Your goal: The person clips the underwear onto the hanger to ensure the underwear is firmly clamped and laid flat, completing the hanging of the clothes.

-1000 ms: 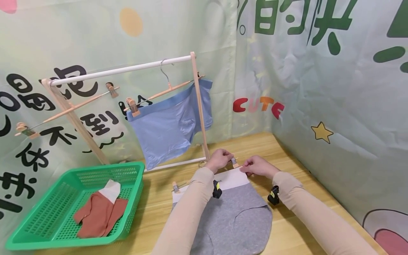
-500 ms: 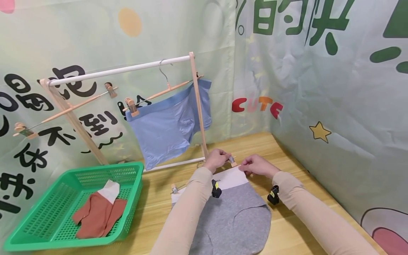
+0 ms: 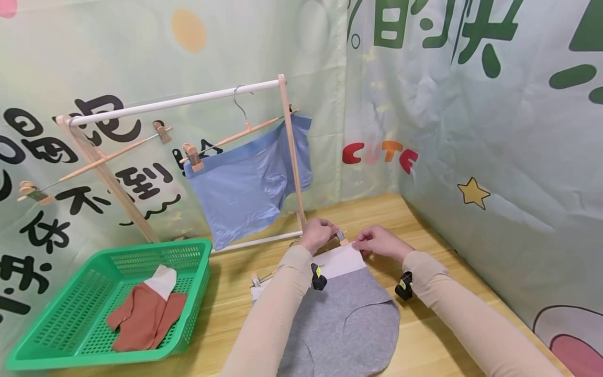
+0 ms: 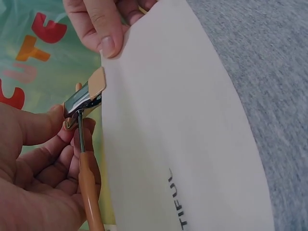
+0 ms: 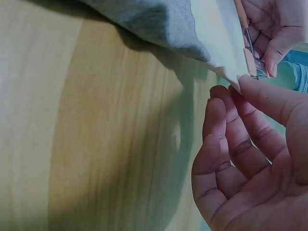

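Grey underpants (image 3: 348, 319) with a white waistband (image 4: 159, 110) lie on the wooden table, partly covered by the left forearm. My left hand (image 3: 319, 234) pinches a metal clip (image 4: 79, 100) with pale pads, on the end of a wooden clip hanger (image 4: 89, 192). The clip's pads meet the waistband edge; how firmly they grip it I cannot tell. At the band's right corner my right hand (image 3: 382, 243) pinches the fabric between thumb and fingertips, its other fingers loosely curled (image 5: 250, 144). Another clip (image 3: 256, 281) of this hanger sits at the band's left end.
On the left stands a green basket (image 3: 204, 283) holding a rust-red garment with a white band (image 3: 148, 314). Behind, a rack (image 3: 174, 102) carries blue underpants (image 3: 249, 178) on one clip hanger and a second hanger (image 3: 99, 162) with bare clips. A printed curtain backs the table.
Both hands stay at the right end of the waistband with almost no movement. The whole head view shifts very slightly.
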The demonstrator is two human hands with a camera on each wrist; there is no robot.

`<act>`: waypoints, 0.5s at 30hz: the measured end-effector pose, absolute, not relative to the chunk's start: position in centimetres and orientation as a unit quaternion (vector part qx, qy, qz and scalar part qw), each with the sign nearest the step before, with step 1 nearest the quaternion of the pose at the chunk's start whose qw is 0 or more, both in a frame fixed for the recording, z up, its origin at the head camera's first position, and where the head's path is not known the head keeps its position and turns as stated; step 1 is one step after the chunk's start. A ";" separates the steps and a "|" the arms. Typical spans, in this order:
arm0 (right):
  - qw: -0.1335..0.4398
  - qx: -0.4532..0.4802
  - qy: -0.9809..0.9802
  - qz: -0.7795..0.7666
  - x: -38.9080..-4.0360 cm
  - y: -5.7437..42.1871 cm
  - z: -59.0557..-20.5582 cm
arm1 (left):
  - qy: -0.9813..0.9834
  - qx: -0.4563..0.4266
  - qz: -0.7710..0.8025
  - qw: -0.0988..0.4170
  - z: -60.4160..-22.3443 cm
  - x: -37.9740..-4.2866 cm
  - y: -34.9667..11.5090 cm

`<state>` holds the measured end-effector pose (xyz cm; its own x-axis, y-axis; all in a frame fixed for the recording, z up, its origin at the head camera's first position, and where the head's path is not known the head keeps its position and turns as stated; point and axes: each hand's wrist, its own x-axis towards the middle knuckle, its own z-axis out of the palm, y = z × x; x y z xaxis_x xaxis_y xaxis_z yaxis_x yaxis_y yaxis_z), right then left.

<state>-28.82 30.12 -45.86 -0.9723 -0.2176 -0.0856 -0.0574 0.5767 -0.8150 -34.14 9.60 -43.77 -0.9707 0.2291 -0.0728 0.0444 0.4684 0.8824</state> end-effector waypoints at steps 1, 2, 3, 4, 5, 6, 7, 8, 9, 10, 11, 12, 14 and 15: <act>0.089 -0.079 0.883 -0.453 -28.8 30.1 -45.8 | 0.850 0.082 0.512 0.092 -43.8 -34.2 9.6; 0.089 -0.080 0.883 -0.454 -28.8 30.1 -45.8 | 0.850 0.084 0.511 0.092 -43.8 -34.2 9.6; 0.089 -0.079 0.883 -0.454 -28.9 30.2 -45.8 | 0.849 0.085 0.513 0.092 -43.9 -34.2 9.6; 0.090 -0.076 0.883 -0.454 -28.9 30.2 -45.8 | 0.850 0.088 0.511 0.092 -43.9 -34.3 9.6; 0.092 -0.075 0.882 -0.455 -28.9 30.2 -45.8 | 0.851 0.089 0.509 0.091 -43.9 -34.3 9.6; 0.092 -0.075 0.882 -0.456 -28.9 30.2 -45.8 | 0.850 0.090 0.510 0.092 -44.0 -34.3 9.6; 0.093 -0.075 0.882 -0.456 -28.9 30.2 -45.7 | 0.851 0.092 0.508 0.092 -44.0 -34.3 9.6; 0.093 -0.074 0.882 -0.456 -28.9 30.2 -45.6 | 0.851 0.093 0.508 0.093 -44.0 -34.3 9.6; 0.093 -0.073 0.882 -0.456 -28.9 30.2 -45.5 | 0.850 0.094 0.509 0.094 -44.1 -34.3 9.6; 0.094 -0.072 0.882 -0.457 -28.8 30.2 -45.4 | 0.853 0.097 0.505 0.095 -44.1 -34.3 9.6; 0.094 -0.071 0.882 -0.457 -28.8 30.2 -45.3 | 0.855 0.100 0.499 0.095 -44.1 -34.2 9.6; 0.094 -0.071 0.882 -0.456 -28.7 30.2 -45.2 | 0.858 0.104 0.494 0.097 -44.1 -34.2 9.6; 0.094 -0.070 0.883 -0.454 -28.6 30.2 -45.0 | 0.861 0.110 0.486 0.102 -44.0 -34.2 9.6; 0.093 -0.068 0.883 -0.455 -28.7 30.2 -45.0 | 0.862 0.112 0.482 0.106 -44.0 -34.2 9.6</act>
<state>-28.65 30.17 -45.02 -0.9734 -0.2052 -0.1022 -0.0358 0.5766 -0.8162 -34.16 9.62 -43.97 -0.9524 0.2957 -0.0736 0.0923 0.5099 0.8553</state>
